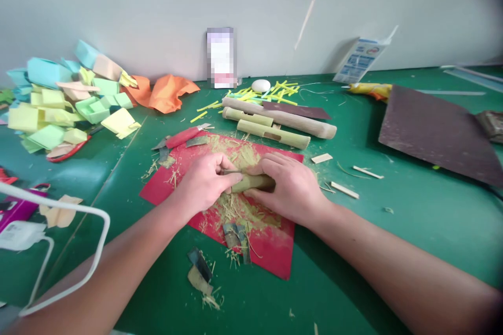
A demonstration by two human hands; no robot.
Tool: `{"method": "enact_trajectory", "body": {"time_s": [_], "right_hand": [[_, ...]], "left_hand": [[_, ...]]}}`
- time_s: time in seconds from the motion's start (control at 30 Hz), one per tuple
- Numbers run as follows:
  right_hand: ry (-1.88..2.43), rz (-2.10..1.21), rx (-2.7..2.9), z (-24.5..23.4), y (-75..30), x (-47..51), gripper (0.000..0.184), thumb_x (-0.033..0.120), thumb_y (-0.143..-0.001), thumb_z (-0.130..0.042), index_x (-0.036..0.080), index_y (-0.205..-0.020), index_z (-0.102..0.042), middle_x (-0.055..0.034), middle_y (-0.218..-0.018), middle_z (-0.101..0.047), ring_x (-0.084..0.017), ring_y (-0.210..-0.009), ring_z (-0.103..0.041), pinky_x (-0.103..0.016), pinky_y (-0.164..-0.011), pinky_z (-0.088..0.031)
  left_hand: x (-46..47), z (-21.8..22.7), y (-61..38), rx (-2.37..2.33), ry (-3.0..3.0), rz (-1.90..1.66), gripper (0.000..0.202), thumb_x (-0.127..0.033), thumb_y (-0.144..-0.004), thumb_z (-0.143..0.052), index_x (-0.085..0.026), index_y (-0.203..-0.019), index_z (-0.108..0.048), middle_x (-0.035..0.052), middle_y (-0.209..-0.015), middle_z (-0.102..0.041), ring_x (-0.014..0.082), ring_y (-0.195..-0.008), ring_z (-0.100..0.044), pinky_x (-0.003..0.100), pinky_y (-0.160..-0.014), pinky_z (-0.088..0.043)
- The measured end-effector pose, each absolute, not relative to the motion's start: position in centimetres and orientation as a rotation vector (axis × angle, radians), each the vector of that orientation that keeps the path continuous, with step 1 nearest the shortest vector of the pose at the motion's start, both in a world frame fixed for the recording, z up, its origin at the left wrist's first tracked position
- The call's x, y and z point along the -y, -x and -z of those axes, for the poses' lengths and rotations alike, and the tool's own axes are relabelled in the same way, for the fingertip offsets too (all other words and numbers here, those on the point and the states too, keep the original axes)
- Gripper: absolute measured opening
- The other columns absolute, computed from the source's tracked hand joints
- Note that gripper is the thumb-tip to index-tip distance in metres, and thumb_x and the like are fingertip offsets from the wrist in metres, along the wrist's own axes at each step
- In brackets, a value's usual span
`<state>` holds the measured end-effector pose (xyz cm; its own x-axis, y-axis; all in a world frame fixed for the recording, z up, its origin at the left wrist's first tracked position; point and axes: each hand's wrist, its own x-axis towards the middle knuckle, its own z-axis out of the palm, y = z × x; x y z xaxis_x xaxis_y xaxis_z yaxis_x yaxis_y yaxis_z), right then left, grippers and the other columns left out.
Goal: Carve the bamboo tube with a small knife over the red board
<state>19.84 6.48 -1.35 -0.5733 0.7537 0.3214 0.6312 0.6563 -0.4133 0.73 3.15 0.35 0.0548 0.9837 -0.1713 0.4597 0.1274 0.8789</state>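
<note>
A short green bamboo piece (251,183) lies across a red sheet (271,251) on the green table. My right hand (293,188) is closed round its right end and presses it down. My left hand (204,180) is closed at its left end, fingers pinched on the bamboo and perhaps on a small dark tool I cannot make out. Pale bamboo shavings (236,212) cover the red sheet under both hands.
Longer bamboo tubes (275,133) and a red-handled knife (183,137) lie just beyond the sheet. Folded coloured paper (63,107) is heaped at the left, dark sandpaper (436,133) at the right. A white cable (78,209) loops at lower left. Small wood slivers (346,189) lie right.
</note>
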Motion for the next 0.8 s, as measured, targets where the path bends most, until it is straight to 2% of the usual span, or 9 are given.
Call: {"method": "enact_trajectory", "body": {"time_s": [0.37,0.53,0.7,0.8], "right_hand": [[1.077,-0.356,2.406,1.36,-19.88,-6.57,0.026,0.03,-0.065,-0.074,0.02,-0.088,-0.064,-0.0011,-0.082,-0.064,-0.017,-0.076,-0.057,-0.027,-0.062,-0.038],[1.049,-0.331,2.412,1.36,-19.88,-6.54,0.025,0.032,-0.067,-0.073,0.02,-0.085,-0.063,-0.0007,-0.08,-0.062,-0.017,-0.076,-0.056,-0.027,-0.062,-0.038],[1.064,-0.335,2.417,1.37,-19.9,-6.54,0.026,0.032,-0.066,-0.074,0.02,-0.086,-0.063,-0.0007,-0.081,-0.063,-0.017,-0.076,-0.056,-0.027,-0.061,-0.037],[1.052,-0.32,2.422,1.37,-19.8,-6.57,0.025,0.033,-0.067,-0.073,0.02,-0.085,-0.063,-0.0011,-0.081,-0.063,-0.018,-0.077,-0.056,-0.027,-0.061,-0.037]], "left_hand": [[-3.04,-0.39,-0.48,-1.532,-1.461,-0.711,0.017,-0.03,-0.078,-0.064,-0.018,-0.073,-0.053,-0.0039,-0.053,-0.057,0.0076,-0.046,-0.048,0.017,-0.041,-0.033],[-2.98,-0.43,-0.68,-1.552,-1.428,-0.729,0.017,-0.029,-0.078,-0.065,-0.018,-0.073,-0.053,-0.0052,-0.05,-0.055,0.0059,-0.041,-0.043,0.016,-0.037,-0.029],[-3.04,-0.48,-0.62,-1.519,-1.402,-0.702,0.017,-0.03,-0.078,-0.065,-0.018,-0.072,-0.053,-0.0049,-0.05,-0.055,0.0067,-0.043,-0.047,0.016,-0.039,-0.033],[-3.18,-0.53,-0.6,-1.532,-1.382,-0.7,0.018,-0.029,-0.077,-0.066,-0.018,-0.072,-0.053,-0.0051,-0.049,-0.054,0.0061,-0.041,-0.044,0.016,-0.038,-0.03]]}}
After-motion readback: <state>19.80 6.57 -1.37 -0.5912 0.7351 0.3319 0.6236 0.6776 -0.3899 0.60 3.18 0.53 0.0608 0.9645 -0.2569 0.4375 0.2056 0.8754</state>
